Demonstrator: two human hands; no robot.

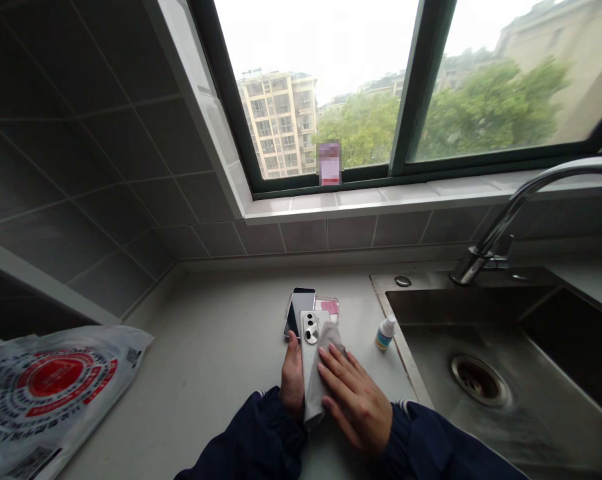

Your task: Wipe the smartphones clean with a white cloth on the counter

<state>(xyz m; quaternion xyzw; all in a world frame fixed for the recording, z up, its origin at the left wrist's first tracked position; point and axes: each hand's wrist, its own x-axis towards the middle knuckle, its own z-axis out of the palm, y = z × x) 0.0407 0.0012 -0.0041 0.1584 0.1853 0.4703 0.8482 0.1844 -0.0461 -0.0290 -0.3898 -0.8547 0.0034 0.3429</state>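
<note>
A white phone [307, 370] lies back side up in my left hand [293, 377], its round camera block towards the window. My left thumb runs along its left edge; the other fingers are hidden beneath it. Over the right half of the phone's back is a grey cloth [315, 408], pressed there by the extended fingers of my right hand [355, 393]. Just beyond the phone, a second phone [297, 308] with a dark screen rests on the counter. Beside it is a clear phone case [335, 316] with a pink piece [329, 307] on it, partly covered.
A small white-capped bottle [385, 333] stands on the counter [221, 347] right of my hands, close to the steel sink [431, 343]. The faucet [473, 263] arches over the sink. At the left lies a printed plastic bag [55, 380]. A window [331, 193] is behind the counter.
</note>
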